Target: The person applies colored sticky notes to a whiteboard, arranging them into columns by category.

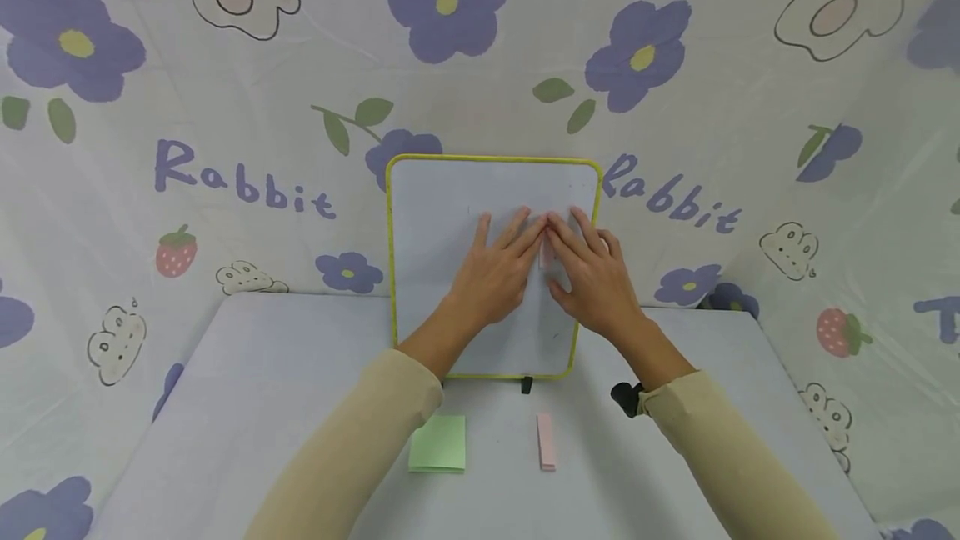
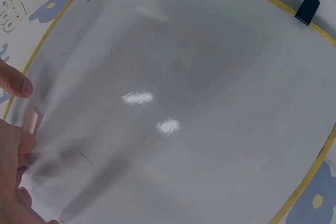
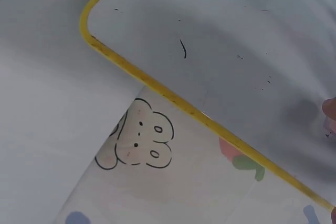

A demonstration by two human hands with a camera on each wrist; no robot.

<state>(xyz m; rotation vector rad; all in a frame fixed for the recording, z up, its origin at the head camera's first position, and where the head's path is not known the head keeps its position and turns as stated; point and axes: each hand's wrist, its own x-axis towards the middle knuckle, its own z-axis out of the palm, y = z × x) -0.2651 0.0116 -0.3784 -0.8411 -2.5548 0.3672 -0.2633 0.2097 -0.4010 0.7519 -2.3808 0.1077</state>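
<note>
A whiteboard (image 1: 450,190) in a yellow frame stands upright on the table. On its right half a narrow pink sticky note (image 1: 547,254) shows between the hands, its top covered by fingertips. My left hand (image 1: 493,272) reaches across with fairly straight fingers, the index fingertip at the note's top. From the other side my right hand (image 1: 594,275) meets it there, fingers extended and thumb apart near the lower part of the note. The left wrist view shows the pink note (image 2: 33,120) beside the fingers; in the right wrist view only a fingertip (image 3: 329,108) appears at the edge.
In front of the board lie a green sticky-note pad (image 1: 438,443) and a narrow pink sticky-note pad (image 1: 546,442). A black foot (image 1: 527,385) supports the board's bottom edge. Behind hangs a patterned cloth (image 1: 495,98). Small dark marks (image 3: 183,49) dot the board.
</note>
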